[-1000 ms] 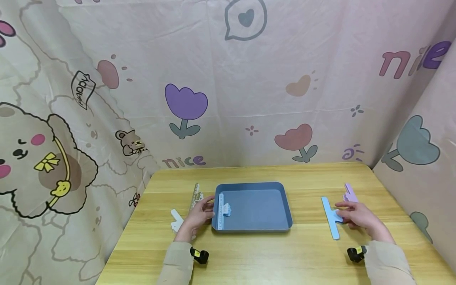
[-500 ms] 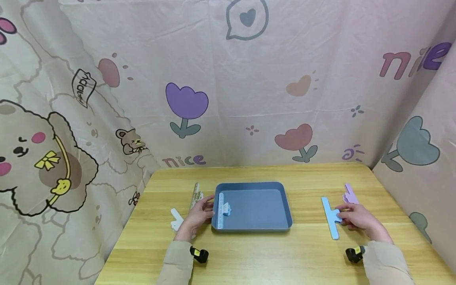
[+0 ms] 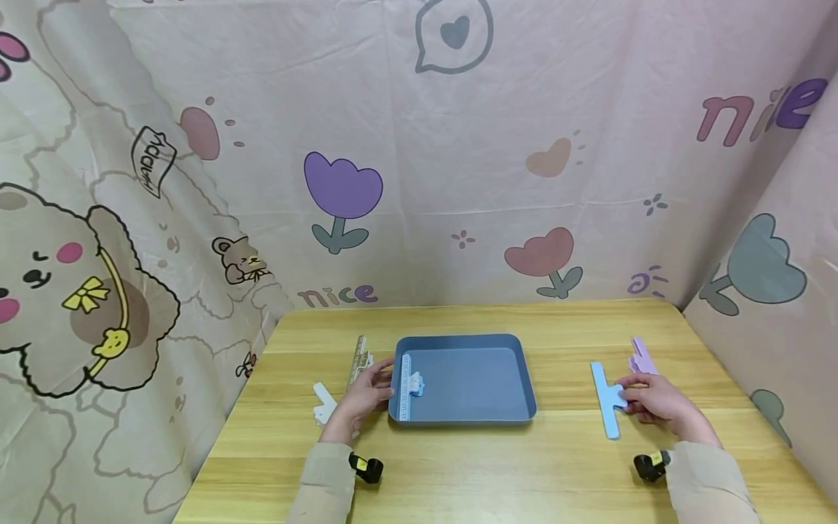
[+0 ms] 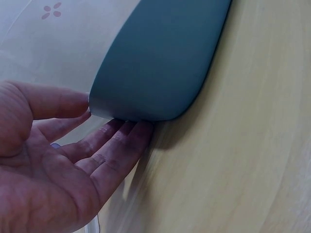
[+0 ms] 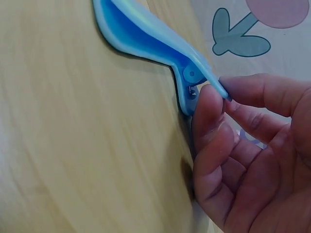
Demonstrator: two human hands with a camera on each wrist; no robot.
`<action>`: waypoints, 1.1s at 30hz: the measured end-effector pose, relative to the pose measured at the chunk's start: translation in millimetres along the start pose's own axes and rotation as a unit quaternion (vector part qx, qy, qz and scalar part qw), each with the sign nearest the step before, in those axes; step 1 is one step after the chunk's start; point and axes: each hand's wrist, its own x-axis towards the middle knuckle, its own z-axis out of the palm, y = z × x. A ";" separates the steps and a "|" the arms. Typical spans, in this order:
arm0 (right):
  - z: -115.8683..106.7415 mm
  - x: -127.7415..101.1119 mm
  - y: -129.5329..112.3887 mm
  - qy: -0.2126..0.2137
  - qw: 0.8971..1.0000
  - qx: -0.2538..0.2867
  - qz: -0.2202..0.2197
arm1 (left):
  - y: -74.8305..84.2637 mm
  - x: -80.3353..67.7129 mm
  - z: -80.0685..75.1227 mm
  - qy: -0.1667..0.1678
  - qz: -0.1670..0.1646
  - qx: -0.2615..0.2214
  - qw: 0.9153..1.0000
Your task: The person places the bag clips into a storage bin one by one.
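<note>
A table (image 3: 504, 477) with yellowish wood grain fills the lower middle of the head view, bearing a grey-blue tray (image 3: 478, 389) near the frame's centre. A ruler-edged clip (image 3: 359, 356) and white clip (image 3: 323, 402) lie lower left; a blue clip (image 3: 607, 400) and purple clip (image 3: 641, 356), lower right.
</note>
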 end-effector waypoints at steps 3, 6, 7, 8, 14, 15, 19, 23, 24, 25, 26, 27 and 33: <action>0.4 0.2 -0.6 -0.003 1.000 0.006 0.000 | 0.0 0.1 -0.5 -0.002 0.001 -0.001 1.000; 1.0 1.7 -1.2 -0.007 1.000 0.016 -0.001 | -0.1 0.0 -0.8 -0.003 0.002 -0.001 1.000; 1.5 2.4 -1.8 -0.008 1.000 0.019 -0.002 | 0.0 0.0 -0.9 -0.003 0.002 -0.002 1.000; 2.1 2.9 -2.8 -0.010 1.000 0.024 -0.005 | 0.0 0.0 -1.0 -0.004 0.003 -0.002 1.000; 9.0 5.4 -17.0 -0.019 0.999 0.036 -0.037 | 0.5 0.5 -1.4 -0.003 0.004 -0.001 1.000; 10.6 6.1 -19.8 -0.019 0.998 0.039 -0.040 | 0.6 0.6 -1.4 -0.003 0.004 -0.001 1.000; 15.9 11.0 -30.8 -0.022 0.997 0.055 -0.053 | 0.3 0.9 -1.1 -0.004 0.005 0.001 1.000; 23.2 14.7 -47.8 -0.028 0.995 0.064 -0.065 | 0.2 0.7 -0.9 -0.003 0.007 0.003 1.000; 25.5 15.4 -52.5 -0.029 0.995 0.066 -0.067 | 0.3 0.6 -0.9 -0.002 0.007 0.003 1.000; 27.7 16.2 -57.1 -0.031 0.995 0.068 -0.071 | 0.5 0.5 -1.0 -0.003 0.007 0.003 1.000; 29.9 17.3 -61.5 -0.032 0.994 0.067 -0.077 | 0.4 0.6 -1.0 -0.003 0.007 0.002 1.000; 32.0 18.5 -65.8 -0.034 0.994 0.067 -0.082 | 0.3 0.6 -1.1 -0.004 0.008 0.002 1.000; 45.2 27.7 -89.5 -0.040 0.991 0.075 -0.100 | 0.1 0.7 -0.8 -0.001 0.005 -0.004 1.000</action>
